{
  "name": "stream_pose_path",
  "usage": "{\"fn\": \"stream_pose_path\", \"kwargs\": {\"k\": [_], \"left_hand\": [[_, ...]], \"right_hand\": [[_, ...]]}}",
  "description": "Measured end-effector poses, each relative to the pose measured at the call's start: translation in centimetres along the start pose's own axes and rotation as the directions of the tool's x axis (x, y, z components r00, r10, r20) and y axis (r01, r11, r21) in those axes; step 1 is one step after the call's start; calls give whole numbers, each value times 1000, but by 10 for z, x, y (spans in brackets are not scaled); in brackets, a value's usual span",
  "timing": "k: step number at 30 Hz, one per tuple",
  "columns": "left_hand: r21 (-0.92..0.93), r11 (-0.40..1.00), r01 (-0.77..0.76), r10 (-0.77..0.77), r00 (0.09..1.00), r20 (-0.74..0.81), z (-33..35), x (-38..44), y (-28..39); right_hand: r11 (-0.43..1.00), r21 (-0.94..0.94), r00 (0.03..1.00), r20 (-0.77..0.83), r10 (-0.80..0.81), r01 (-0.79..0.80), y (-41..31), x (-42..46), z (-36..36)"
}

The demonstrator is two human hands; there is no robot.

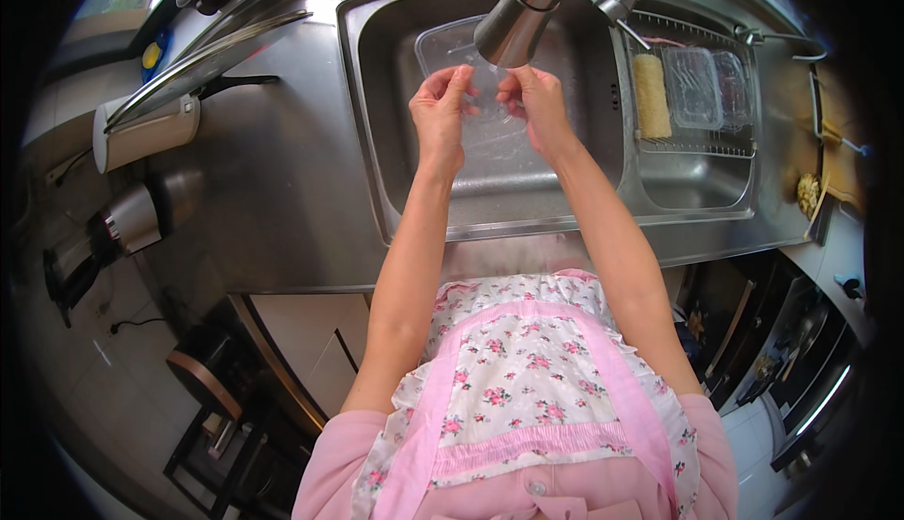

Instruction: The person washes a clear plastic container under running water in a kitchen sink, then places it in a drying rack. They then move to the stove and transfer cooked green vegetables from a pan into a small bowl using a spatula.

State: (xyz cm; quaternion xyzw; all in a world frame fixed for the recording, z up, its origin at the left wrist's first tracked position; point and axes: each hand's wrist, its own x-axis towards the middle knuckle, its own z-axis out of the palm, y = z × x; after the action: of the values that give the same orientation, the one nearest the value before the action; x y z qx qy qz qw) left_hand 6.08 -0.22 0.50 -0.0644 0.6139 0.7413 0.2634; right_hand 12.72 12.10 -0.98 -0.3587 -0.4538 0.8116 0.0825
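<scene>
Over the left basin of a stainless steel sink (387, 160), my left hand (443, 107) and my right hand (534, 103) face each other a short way apart. Both have curled fingers, with the thumbs near the fingertips. A clear plastic container (441, 43) lies in the basin just beyond and beneath them. Its see-through walls blend with the wet steel, so whether the fingers pinch its edge or some other clear piece cannot be made out. The metal faucet head (514, 29) hangs directly above my right fingertips and hides part of the container.
Right of the basin, a wire dish rack (696, 147) holds a yellow loofah-like cylinder (651, 96) and clear plastic boxes (694, 89). A glass lid (212, 64) leans over a white pan (147, 131) on the left. A faucet lever (632, 34) juts out near the divider.
</scene>
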Motion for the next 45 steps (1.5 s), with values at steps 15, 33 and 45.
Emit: {"fn": "stream_pose_path", "kwargs": {"k": [15, 33, 45], "left_hand": [[40, 999, 23, -26, 998, 65, -1, 1, -12], [33, 999, 16, -17, 999, 35, -5, 1, -11], [122, 992, -37, 21, 991, 129, 4, 10, -2]], "right_hand": [[988, -149, 995, 97, -15, 30, -13, 9, -4], [999, -41, 978, 208, -20, 30, -3, 3, -12], [982, -183, 998, 58, -31, 41, -14, 4, -4]]}}
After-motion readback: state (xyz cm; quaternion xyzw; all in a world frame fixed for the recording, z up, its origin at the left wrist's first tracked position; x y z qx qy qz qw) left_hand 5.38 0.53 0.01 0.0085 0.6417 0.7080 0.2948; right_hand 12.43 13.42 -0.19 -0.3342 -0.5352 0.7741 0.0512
